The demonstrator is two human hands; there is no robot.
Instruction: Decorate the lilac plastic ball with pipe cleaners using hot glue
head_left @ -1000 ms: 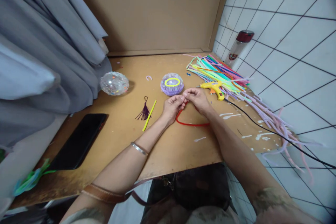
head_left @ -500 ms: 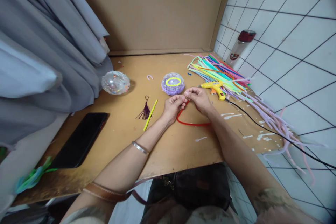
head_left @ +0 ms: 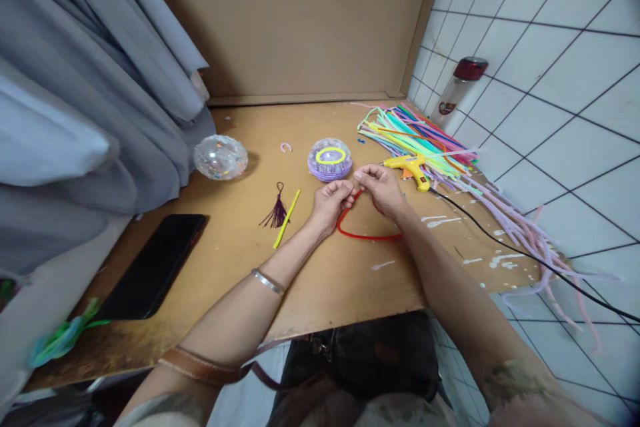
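A red pipe cleaner curves over the table below my hands. My left hand is closed, its fingertips pinching the upper end of that strand. Close beside it, my right hand is closed too, thumb and finger pressed together near the same end; what they hold is too small to make out. Just behind my hands sits a purple and clear round piece with a yellow oval ring on it. To the left lie a dark tasselled cord and a short yellow pipe cleaner.
A yellow glue gun with a black cable lies right of my hands, by a pile of colourful pipe cleaners. A clear ball and a black phone are at the left. A bottle leans by the tiled wall.
My right hand has shifted very slightly to the right, widening the small gap between the fingertips. The other objects have stayed in place.
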